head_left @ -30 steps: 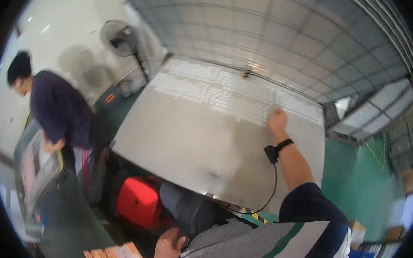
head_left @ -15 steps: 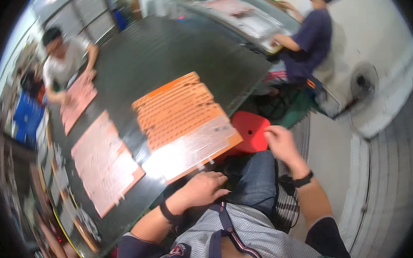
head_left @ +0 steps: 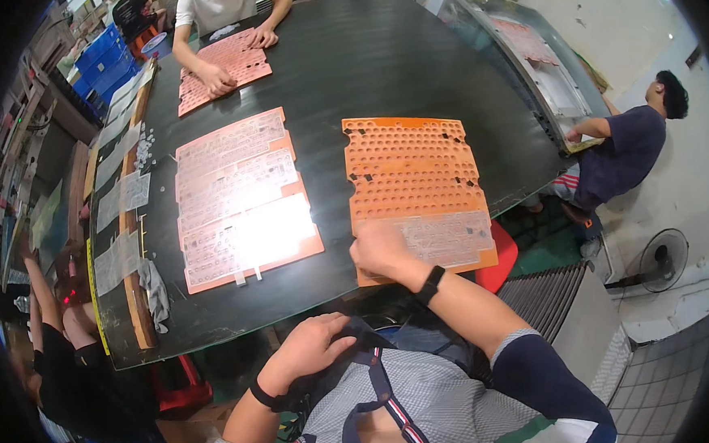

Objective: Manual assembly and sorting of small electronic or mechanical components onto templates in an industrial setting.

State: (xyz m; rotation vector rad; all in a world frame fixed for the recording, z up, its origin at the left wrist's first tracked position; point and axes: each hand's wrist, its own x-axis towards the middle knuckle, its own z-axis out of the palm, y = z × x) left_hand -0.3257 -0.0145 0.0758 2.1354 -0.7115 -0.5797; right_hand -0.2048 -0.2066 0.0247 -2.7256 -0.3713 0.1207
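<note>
On the dark table an orange board (head_left: 414,193) with rows of round holes lies in front of me. A clear printed sheet (head_left: 445,240) covers its near part. My right hand (head_left: 379,251) is over the board's near left corner, fingers curled down; whatever they pinch is hidden. My left hand (head_left: 307,350) rests near my lap, off the table edge, holding nothing, its thumb apart from the fingers. Left of the orange board lies a second board (head_left: 316,238), mostly covered by clear printed sheets (head_left: 234,176) that shine under the light.
Across the table a co-worker's hands (head_left: 220,79) are on a pink board (head_left: 239,54). Another person (head_left: 630,144) sits by a framed table at right. A wooden strip (head_left: 136,308), clear sheets and a grey cloth (head_left: 154,295) line the left edge. A red stool (head_left: 499,261) stands beside me.
My right hand has moved left from beside the red stool onto the near left corner of the orange board. My left hand stays by my lap. The view has turned.
</note>
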